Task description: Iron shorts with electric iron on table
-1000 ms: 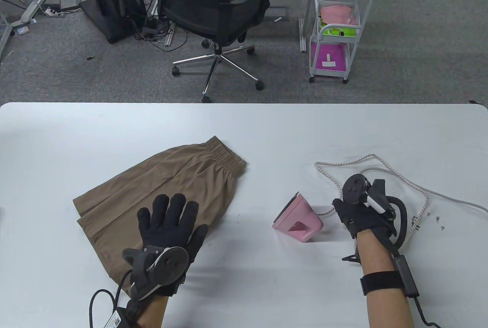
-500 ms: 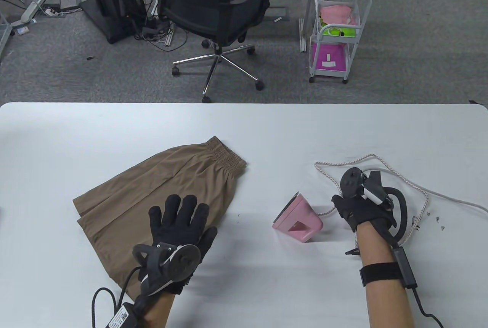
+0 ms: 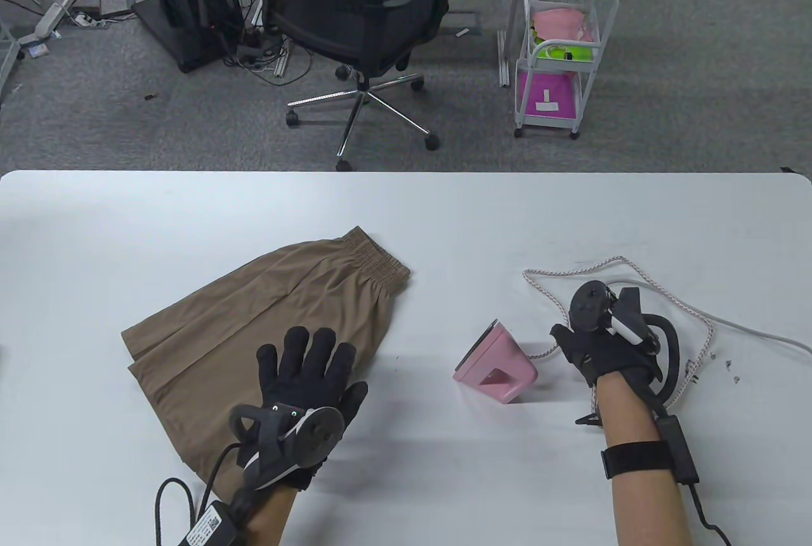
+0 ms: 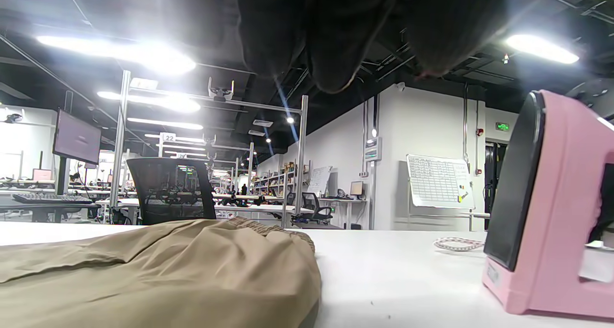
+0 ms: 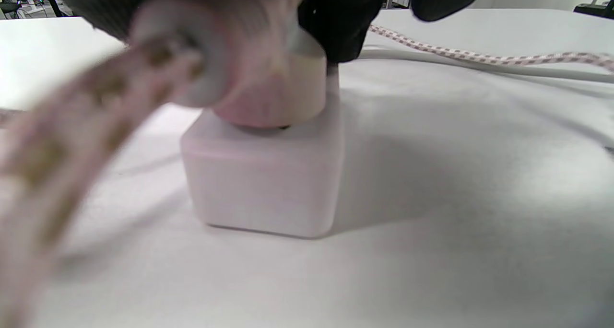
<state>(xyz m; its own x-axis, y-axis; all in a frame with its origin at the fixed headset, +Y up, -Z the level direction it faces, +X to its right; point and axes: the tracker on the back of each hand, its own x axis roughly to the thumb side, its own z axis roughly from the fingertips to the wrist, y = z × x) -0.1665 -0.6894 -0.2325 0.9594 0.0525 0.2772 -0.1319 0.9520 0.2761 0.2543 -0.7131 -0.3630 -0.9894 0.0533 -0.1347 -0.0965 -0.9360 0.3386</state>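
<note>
Looking down from the table view: tan, soft-woven shorts with an elastic waistband (image 3: 266, 330) lie flat on the white table (image 3: 406, 216); left hand (image 3: 304, 381) is spread flat, fingers over the hem. Small pink plastic iron (image 3: 498, 365) stands on its heel, just beside the right hand (image 3: 596, 343), which is curled over something near the braided cord (image 3: 641, 283).

Left wrist view: cloth looks limp and will probably bunch unless pinned.

Right wrist view: fingers grip a pale plug-like block (image 5: 266, 174). Iron looks light and rigid; take its handle, avoid the soleplate.
</note>
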